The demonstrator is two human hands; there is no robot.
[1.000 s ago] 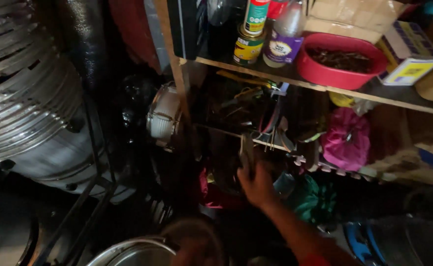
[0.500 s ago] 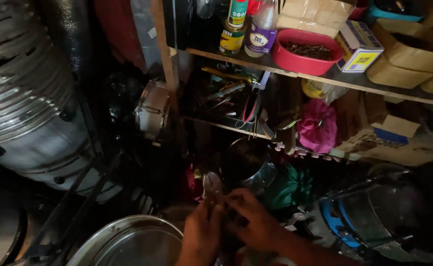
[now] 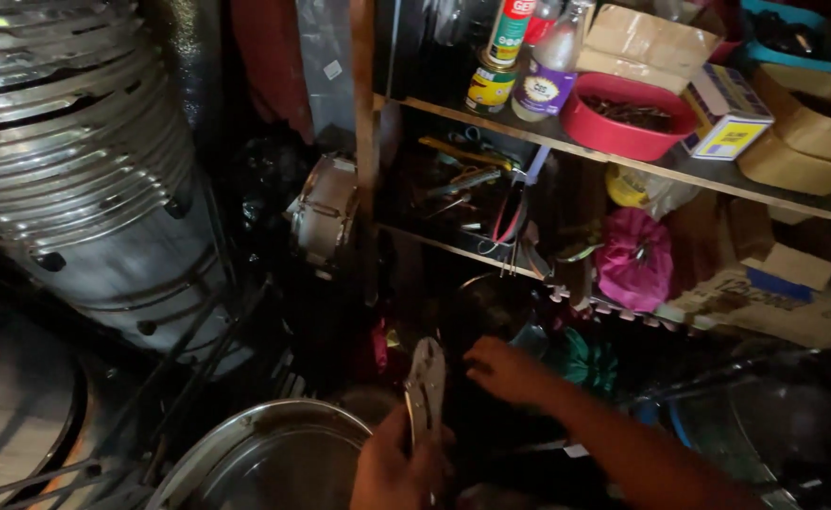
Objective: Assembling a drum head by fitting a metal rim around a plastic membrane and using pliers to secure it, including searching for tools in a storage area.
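My left hand [image 3: 398, 472] sits at the bottom centre of the head view and grips a metal pliers-like tool [image 3: 425, 385], which it holds upright with the jaws pointing up. My right hand [image 3: 505, 370] reaches forward just to the right of the tool, with fingers loosely curled and nothing in them, over a dark cluttered spot below the lower shelf. A round steel pan [image 3: 274, 458] lies just left of my left hand.
A wooden shelf [image 3: 718, 175] carries cans, a bottle [image 3: 549, 80], a red bowl [image 3: 628, 118] and boxes. Tools hang below it beside a pink bag [image 3: 634, 260]. A large ribbed metal drum [image 3: 75, 161] fills the left. A blue-rimmed container [image 3: 765, 425] is at right.
My right hand took the tool down from the shelf area and brought it to my left hand. The left hand now holds it alone, and the right hand has moved off to the right.
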